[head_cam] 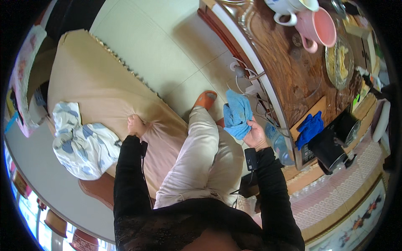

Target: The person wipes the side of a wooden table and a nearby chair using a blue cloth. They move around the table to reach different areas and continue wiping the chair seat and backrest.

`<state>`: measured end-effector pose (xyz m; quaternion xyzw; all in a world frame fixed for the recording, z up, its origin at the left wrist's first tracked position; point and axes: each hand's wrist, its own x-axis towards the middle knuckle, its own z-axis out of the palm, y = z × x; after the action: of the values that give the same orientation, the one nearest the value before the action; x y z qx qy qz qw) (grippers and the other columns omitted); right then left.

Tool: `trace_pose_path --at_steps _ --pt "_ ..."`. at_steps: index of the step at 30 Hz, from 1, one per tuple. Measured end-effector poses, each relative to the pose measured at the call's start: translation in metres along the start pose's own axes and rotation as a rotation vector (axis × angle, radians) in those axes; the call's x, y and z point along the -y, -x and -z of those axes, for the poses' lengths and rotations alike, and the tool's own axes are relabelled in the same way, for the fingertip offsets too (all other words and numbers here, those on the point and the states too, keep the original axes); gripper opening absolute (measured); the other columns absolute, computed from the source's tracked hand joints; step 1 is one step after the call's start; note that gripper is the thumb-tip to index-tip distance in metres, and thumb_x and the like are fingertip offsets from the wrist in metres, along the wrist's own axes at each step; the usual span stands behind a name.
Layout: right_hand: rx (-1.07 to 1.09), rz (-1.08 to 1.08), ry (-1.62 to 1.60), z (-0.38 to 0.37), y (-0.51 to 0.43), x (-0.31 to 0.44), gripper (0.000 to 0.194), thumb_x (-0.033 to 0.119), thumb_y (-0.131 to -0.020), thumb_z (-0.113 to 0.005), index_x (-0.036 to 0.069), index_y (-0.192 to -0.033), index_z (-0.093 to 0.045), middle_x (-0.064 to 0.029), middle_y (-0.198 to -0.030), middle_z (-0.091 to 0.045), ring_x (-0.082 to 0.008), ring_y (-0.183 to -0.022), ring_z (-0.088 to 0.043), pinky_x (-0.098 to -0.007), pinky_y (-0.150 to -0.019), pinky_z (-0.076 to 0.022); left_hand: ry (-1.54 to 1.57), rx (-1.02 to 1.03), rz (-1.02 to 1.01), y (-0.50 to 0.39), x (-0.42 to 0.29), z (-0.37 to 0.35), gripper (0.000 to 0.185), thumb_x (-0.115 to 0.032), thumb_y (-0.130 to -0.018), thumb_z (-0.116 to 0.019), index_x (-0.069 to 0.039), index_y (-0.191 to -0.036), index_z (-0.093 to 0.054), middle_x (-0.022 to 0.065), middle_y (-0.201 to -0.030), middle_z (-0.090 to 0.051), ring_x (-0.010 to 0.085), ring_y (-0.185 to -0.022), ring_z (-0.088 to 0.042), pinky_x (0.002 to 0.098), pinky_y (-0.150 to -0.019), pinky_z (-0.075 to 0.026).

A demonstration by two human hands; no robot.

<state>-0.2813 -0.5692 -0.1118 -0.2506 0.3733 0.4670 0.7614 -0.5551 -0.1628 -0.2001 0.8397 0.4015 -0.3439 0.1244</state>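
Observation:
A tan cover [94, 72] with a trimmed edge lies over a long seat on the left. My left hand [137, 126] grips a bunch of it, and creases spread from the curled fingers. In my right hand [256, 134] is a crumpled light-blue cloth [237, 114], held above the floor between the seat and the table. The thumb presses on its near side; the other fingers are mostly hidden beneath. A white cloth with blue-grey shapes [91, 147] lies rumpled on the cover's left side.
A wooden table [282, 72] on the right bears a pink mug [317, 28], a glass dish [329, 69], a dark-blue cloth [310, 128] and black containers [328, 150]. Cables [251, 81] hang by its side. A large plastic bottle [279, 144] stands below. My orange slipper [204, 99] is on the tiles.

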Motion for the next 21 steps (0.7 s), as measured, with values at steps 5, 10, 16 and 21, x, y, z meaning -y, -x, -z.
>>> trace_pose_path --at_steps 5,10,16,21 --pt "0.018 -0.181 -0.084 -0.025 0.005 0.007 0.047 0.032 -0.098 -0.039 0.005 -0.136 -0.039 -0.0131 -0.138 -0.044 -0.0311 -0.126 -0.043 -0.0493 -0.108 -0.0303 0.059 -0.214 0.145 0.043 -0.027 0.004 0.065 -0.038 -0.063 -0.078 0.0 -0.106 -0.048 0.0209 -0.104 -0.052 0.0391 -0.102 -0.049 0.0443 -0.085 -0.045" --pt "-0.1 -0.293 0.035 -0.011 -0.021 0.011 0.049 0.036 -0.099 -0.035 0.004 -0.135 -0.041 -0.0109 -0.136 -0.048 -0.0274 -0.124 -0.045 -0.044 -0.108 -0.0305 0.121 -0.371 0.235 0.115 -0.074 -0.02 0.049 -0.035 -0.071 -0.074 -0.002 -0.1 -0.052 0.0186 -0.101 -0.054 0.0367 -0.098 -0.051 0.0416 -0.083 -0.044" --pt "-0.058 -0.412 0.166 0.044 -0.07 -0.014 0.032 0.026 -0.097 -0.046 0.004 -0.12 -0.053 -0.0045 -0.113 -0.062 -0.0164 -0.1 -0.06 -0.0315 -0.09 -0.0476 0.314 -0.017 0.355 0.193 -0.111 -0.093 0.053 -0.048 -0.077 -0.066 0.002 -0.092 -0.06 0.0221 -0.092 -0.059 0.0413 -0.1 -0.049 0.0444 -0.088 -0.042" --pt "-0.045 -0.47 0.307 0.107 -0.111 -0.058 0.03 0.017 -0.091 -0.056 0.003 -0.117 -0.054 -0.0071 -0.108 -0.062 -0.0166 -0.095 -0.061 -0.0317 -0.087 -0.0489 0.557 0.175 0.515 0.24 -0.109 -0.148 0.055 -0.04 -0.075 -0.073 0.007 -0.094 -0.051 0.0255 -0.097 -0.056 0.045 -0.102 -0.047 0.0471 -0.089 -0.04"
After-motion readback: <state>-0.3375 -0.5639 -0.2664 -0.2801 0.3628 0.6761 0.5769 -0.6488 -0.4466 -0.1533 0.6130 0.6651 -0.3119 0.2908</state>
